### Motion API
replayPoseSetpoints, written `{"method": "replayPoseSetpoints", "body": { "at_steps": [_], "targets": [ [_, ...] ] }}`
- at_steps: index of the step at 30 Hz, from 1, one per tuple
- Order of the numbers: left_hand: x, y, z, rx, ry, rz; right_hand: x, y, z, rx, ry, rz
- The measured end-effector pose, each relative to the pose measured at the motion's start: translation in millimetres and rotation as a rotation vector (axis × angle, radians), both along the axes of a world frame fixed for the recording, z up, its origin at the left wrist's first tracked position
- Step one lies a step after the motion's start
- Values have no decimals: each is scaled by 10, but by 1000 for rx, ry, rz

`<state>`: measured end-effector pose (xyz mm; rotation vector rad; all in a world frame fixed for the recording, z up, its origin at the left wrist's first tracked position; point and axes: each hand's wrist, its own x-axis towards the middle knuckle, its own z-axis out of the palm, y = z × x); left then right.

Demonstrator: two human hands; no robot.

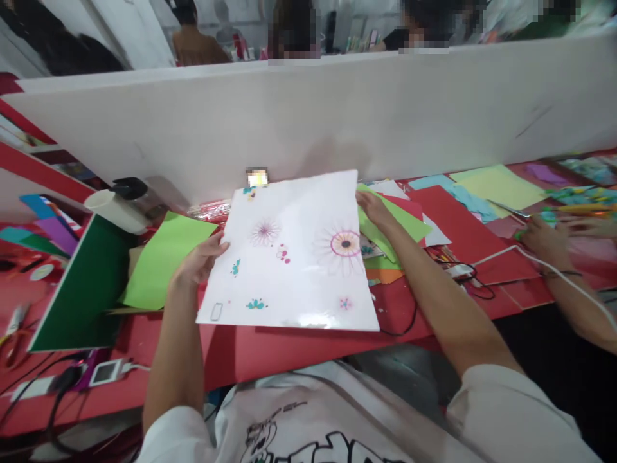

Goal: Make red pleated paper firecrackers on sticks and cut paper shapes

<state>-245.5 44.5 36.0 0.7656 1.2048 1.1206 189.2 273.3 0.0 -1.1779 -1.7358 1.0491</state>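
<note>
A large white board (pixel 299 276) printed with pink flowers and small teal butterflies is held up tilted over the red table. My left hand (pixel 197 257) grips its left edge, thumb on the front and the other fingers partly hidden behind. At the upper right edge, my right hand (pixel 373 209) grips the board, its fingers mostly out of sight behind it. Light green paper (pixel 166 257) leans just beyond my left hand. More green paper (pixel 409 222) lies under my right wrist, over red and white sheets.
A dark green board (pixel 81 283) stands at the left, near scissors (pixel 14 334), a bottle (pixel 139 196) and a white charger (pixel 108 372). A white partition (pixel 308 122) closes off the back. On the right, a co-worker's hands (pixel 544 241) hold scissors (pixel 511 209); a white cable (pixel 554 263) crosses there.
</note>
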Motion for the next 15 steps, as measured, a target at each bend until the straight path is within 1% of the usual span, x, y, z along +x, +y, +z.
{"method": "replayPoseSetpoints", "body": {
  "at_steps": [1, 2, 3, 4, 5, 7, 8, 10, 12, 15],
  "targets": [
    [-36, -84, -76, 41, 4, 55, -47, -137, 36, 5, 32, -26],
    [-52, -155, -141, 77, 8, 97, -102, -298, 76, -85, 169, -3],
    [-50, -214, -193, 108, 17, 140, -164, -476, 115, -194, 276, 84],
    [-36, -258, -233, 134, 25, 182, -230, -661, 153, -292, 326, 194],
    [-13, -291, -262, 153, 31, 218, -296, -840, 185, -356, 337, 298],
    [45, -329, -296, 181, 36, 285, -408, -1136, 219, -366, 301, 431],
    [75, -340, -307, 191, 32, 313, -448, -1237, 218, -358, 278, 445],
    [127, -355, -329, 206, 14, 349, -486, -1338, 179, -369, 271, 402],
    [174, -363, -360, 216, -20, 348, -480, -1334, 106, -402, 292, 332],
    [239, -354, -421, 221, -112, 328, -431, -1259, -7, -413, 346, 223]
  ]
}}
